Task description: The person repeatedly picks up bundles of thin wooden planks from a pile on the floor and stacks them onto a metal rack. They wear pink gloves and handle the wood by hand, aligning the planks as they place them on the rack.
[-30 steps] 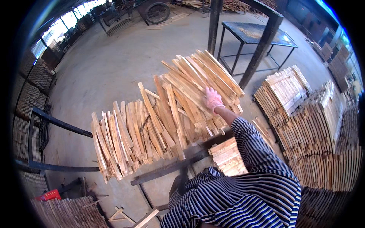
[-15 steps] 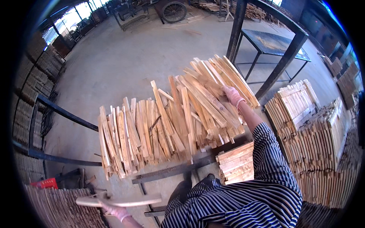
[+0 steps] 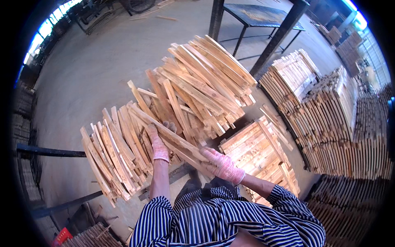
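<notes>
A long wooden board [image 3: 177,140] lies slantwise in front of my body, held between both gloved hands. My left hand [image 3: 157,142] wraps round it near its middle, with dark-tipped glove fingers showing over the far edge. Closer to my waist, my right hand [image 3: 222,164] grips the board's near end. Behind it spreads a long heap of loose wooden strips [image 3: 201,88], most pointing away from me, some crossed over others. The heap's left part [image 3: 115,148] lies just beyond my left hand.
A low stack of planks [image 3: 255,150] sits right of my right hand. Taller plank stacks [image 3: 325,119] rise farther right. A dark metal post [image 3: 275,41] and a table [image 3: 255,16] stand beyond the heap. A metal bar [image 3: 51,151] juts in at left, above a red object [image 3: 62,236].
My left hand has come up from the lower left with a board. My right hand has left the heap's right part and now grips the board too. The view has turned rightward.
</notes>
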`<state>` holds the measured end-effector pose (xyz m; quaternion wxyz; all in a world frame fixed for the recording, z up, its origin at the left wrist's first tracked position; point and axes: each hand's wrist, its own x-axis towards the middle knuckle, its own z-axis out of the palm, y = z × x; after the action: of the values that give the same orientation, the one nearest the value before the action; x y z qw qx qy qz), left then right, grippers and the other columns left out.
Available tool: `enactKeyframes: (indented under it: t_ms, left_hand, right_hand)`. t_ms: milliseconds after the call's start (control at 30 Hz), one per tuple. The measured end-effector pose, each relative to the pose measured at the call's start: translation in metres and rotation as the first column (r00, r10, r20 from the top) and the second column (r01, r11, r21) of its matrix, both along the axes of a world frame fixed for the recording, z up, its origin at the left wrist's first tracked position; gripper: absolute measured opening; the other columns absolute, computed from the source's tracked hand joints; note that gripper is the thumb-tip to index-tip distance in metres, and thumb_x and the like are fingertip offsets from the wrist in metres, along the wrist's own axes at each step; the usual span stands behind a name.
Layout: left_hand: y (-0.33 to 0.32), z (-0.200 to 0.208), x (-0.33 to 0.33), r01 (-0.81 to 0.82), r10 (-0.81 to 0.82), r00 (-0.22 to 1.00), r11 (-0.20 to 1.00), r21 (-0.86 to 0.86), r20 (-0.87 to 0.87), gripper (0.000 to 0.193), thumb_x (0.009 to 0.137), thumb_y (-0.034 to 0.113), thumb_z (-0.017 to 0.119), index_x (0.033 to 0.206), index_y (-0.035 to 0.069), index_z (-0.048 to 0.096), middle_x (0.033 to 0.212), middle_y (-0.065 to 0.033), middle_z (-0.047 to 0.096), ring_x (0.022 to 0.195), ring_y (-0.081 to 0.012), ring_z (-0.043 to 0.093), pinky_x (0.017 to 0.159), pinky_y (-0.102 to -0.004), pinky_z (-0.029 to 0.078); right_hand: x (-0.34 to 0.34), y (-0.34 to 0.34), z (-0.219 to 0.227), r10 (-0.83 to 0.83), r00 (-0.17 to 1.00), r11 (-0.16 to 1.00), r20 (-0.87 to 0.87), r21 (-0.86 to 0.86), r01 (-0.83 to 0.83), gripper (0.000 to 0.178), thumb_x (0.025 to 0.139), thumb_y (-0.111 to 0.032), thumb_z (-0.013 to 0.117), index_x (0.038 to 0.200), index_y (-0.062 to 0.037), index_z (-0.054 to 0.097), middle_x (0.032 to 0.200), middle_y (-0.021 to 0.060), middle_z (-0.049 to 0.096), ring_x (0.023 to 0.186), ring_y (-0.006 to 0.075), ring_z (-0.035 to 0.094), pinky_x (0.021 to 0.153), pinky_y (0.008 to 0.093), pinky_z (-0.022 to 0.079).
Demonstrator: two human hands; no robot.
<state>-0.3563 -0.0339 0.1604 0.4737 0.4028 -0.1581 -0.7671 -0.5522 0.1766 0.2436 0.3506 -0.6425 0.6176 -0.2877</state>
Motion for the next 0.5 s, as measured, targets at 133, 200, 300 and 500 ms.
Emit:
enactKeyframes:
  t_ms: [133, 200, 300, 500]
  left_hand:
    - [0.006, -0.01, 0.006, 0.096, -0.095, 0.995, 0.995, 0.034, -0.02, 0.046, 0.099, 0.047, 0.067, 0.119, 0.006, 0.062, 0.096, -0.0088, 0.068, 0.082, -0.0242, 0.068, 0.076, -0.0371, 0.061]
    - [0.01, -0.009, 0.026, 0.0, 0.003, 0.999, 0.999, 0.054, -0.052, 0.043, 0.099, 0.044, 0.067, 0.117, 0.005, 0.062, 0.095, -0.0077, 0.068, 0.081, -0.0237, 0.068, 0.077, -0.0382, 0.06]
    - [0.006, -0.021, 0.054, -0.076, 0.077, 0.988, 0.997, 0.014, -0.136, 0.041, 0.098, 0.041, 0.068, 0.116, 0.004, 0.063, 0.094, -0.0066, 0.067, 0.082, -0.0232, 0.067, 0.079, -0.0414, 0.06]
    - [0.019, -0.024, 0.158, -0.341, 0.343, 0.931, 0.939, -0.032, 0.123, 0.056, 0.09, 0.052, 0.075, 0.12, 0.006, 0.062, 0.107, -0.0095, 0.067, 0.099, -0.0273, 0.066, 0.089, -0.0465, 0.06]
  right_hand:
    - [-0.044, -0.017, -0.034, 0.423, 0.904, 0.905, 0.06, -0.071, -0.419, 0.06, 0.101, -0.043, 0.062, 0.148, -0.007, 0.051, 0.148, 0.0219, 0.054, 0.136, 0.0379, 0.053, 0.114, 0.0425, 0.044]
    - [-0.06, -0.053, -0.031, 0.142, 0.982, 0.989, -0.123, -0.021, -0.146, 0.063, 0.096, -0.044, 0.067, 0.147, -0.0098, 0.051, 0.141, 0.022, 0.059, 0.131, 0.0368, 0.057, 0.111, 0.0459, 0.047]
    - [-0.116, -0.107, -0.072, -0.304, 0.695, 0.945, -0.652, -0.113, 0.307, 0.071, 0.083, -0.018, 0.072, 0.148, -0.0087, 0.045, 0.143, 0.0215, 0.053, 0.129, 0.0405, 0.055, 0.103, 0.0508, 0.049]
    - [-0.201, -0.157, -0.137, -0.233, 0.506, 0.968, -0.831, -0.147, 0.204, 0.073, 0.08, -0.016, 0.074, 0.147, -0.0186, 0.047, 0.136, 0.0161, 0.058, 0.123, 0.04, 0.057, 0.101, 0.0512, 0.049]
